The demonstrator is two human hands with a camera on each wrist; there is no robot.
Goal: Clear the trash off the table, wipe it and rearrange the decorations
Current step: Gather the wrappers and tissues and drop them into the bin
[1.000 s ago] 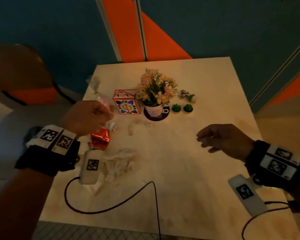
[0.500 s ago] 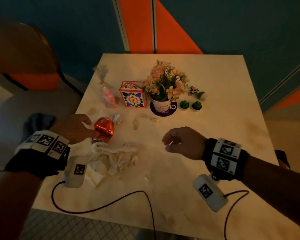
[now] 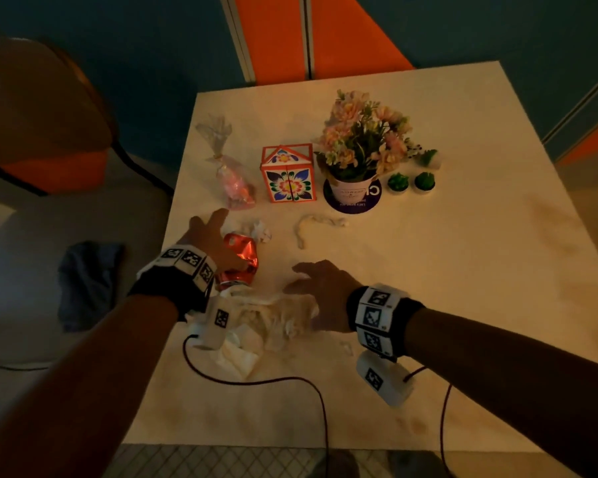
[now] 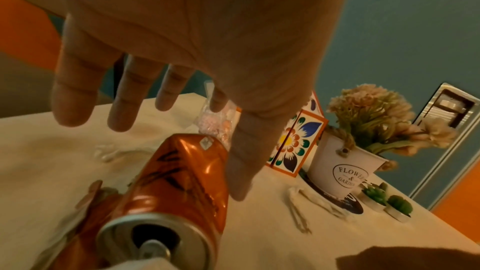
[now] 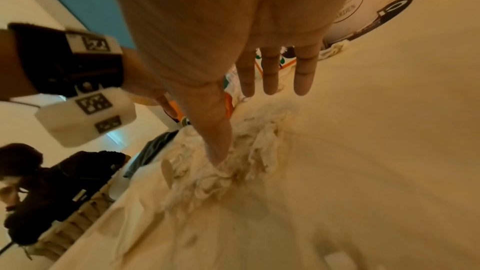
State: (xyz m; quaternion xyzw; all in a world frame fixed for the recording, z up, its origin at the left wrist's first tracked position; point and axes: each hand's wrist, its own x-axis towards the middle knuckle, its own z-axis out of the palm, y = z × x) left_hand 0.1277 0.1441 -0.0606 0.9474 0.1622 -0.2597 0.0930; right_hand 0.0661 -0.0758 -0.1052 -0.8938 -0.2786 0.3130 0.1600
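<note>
A crushed red can lies on its side near the left edge of the pale table. My left hand hovers over it, fingers spread and straight, thumb along the can. My right hand reaches flat over a pile of crumpled tissue, and its thumb tip touches the tissue. Behind stand a flower pot, a patterned box, a candy bag and two small green plants.
A twisted paper strip and a small paper ball lie behind the can. Wrist cables trail over the front of the table. A chair and a blue cloth are at left. Another person sits nearby.
My left hand has slid from the can's side to above it and spread its fingers. My right hand has moved left and down onto the tissue pile.
</note>
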